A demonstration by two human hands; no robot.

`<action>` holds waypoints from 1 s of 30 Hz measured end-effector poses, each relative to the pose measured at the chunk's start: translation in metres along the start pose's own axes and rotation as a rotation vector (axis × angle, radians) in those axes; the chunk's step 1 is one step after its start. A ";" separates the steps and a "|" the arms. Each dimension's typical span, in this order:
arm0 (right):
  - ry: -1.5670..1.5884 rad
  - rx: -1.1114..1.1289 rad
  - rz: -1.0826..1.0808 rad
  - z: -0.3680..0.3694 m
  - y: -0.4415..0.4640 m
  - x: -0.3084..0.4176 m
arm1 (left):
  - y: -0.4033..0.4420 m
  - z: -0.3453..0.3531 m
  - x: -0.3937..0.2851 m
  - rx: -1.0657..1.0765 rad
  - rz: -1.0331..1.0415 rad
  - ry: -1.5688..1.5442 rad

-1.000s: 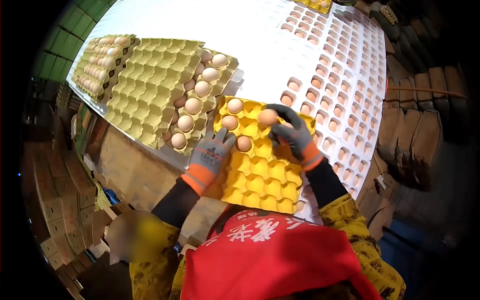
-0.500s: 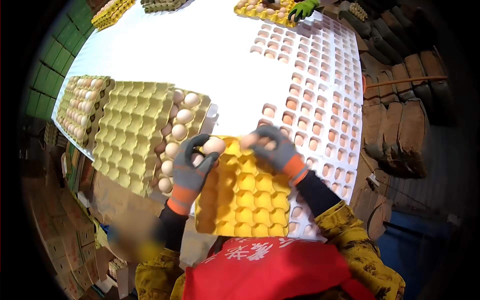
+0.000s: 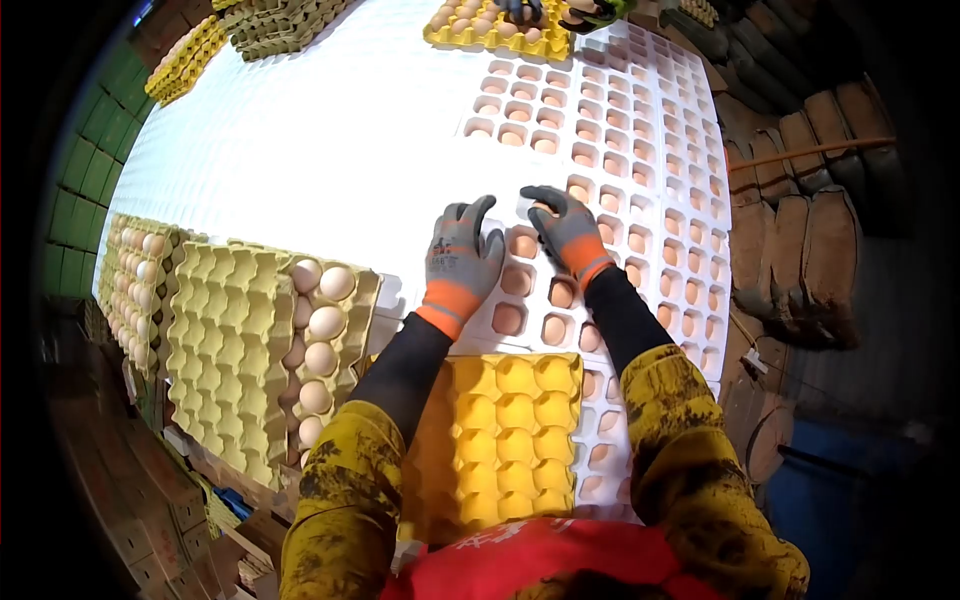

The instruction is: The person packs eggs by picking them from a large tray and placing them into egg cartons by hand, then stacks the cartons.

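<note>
My right hand (image 3: 562,230), in a grey and orange glove, is closed with its fingertips over an egg (image 3: 541,208) at a cell of the white foam egg tray (image 3: 541,268). To its left, my left hand (image 3: 462,258), gloved alike, hovers over the white surface with curled fingers. Its palm side is hidden, so what it holds cannot be seen. Brown eggs (image 3: 516,281) sit in cells just below and between my hands. Nearer my body lies a yellow egg tray (image 3: 515,440) whose visible cups hold no eggs.
Left of me, a pulp egg tray (image 3: 225,350) leans beside a tray with pale eggs (image 3: 325,322). More eggs in trays (image 3: 135,285) stand farther left. At the far edge, another person's gloved hand (image 3: 520,10) is over a yellow tray of eggs (image 3: 490,30). Stacked sacks (image 3: 805,260) stand right.
Both hands have moved forward from above the yellow tray to the white foam tray. The egg seen in my left hand before is out of sight. My view has shifted.
</note>
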State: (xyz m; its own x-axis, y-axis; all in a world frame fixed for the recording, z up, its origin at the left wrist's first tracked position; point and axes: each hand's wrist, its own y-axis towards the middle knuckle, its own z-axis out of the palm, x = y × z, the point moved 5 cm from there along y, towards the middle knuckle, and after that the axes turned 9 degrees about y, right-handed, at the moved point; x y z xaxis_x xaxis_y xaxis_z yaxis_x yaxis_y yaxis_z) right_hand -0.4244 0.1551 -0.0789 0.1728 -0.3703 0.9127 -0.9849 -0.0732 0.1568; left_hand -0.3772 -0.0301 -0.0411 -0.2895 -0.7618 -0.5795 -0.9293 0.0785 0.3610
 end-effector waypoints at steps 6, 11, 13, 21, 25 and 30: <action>1.007 -0.136 0.199 -0.013 0.034 -0.008 | 0.005 0.035 0.006 0.063 0.214 0.242; -0.537 -0.138 -0.425 0.016 0.049 -0.020 | -0.019 -0.044 -0.009 -0.035 -0.063 -0.271; -0.455 -0.187 -0.434 0.022 0.038 -0.023 | -0.050 -0.093 -0.018 -0.020 -0.154 -0.344; -0.012 0.580 -0.374 0.096 -0.123 0.147 | -0.213 -0.195 -0.016 0.057 -0.208 0.175; -0.577 0.744 -0.867 0.149 -0.149 0.144 | -0.220 -0.173 -0.014 0.136 0.051 0.442; -0.487 0.773 -0.954 0.157 -0.139 0.133 | -0.205 -0.129 0.016 0.212 0.016 0.563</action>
State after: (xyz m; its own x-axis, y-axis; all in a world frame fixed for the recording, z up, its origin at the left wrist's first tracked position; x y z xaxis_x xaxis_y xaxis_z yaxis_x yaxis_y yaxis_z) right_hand -0.2635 -0.0288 -0.0387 0.9367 -0.1605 0.3111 -0.2451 -0.9352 0.2554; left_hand -0.1620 -0.1417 -0.0299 -0.1909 -0.9785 -0.0780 -0.9681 0.1746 0.1795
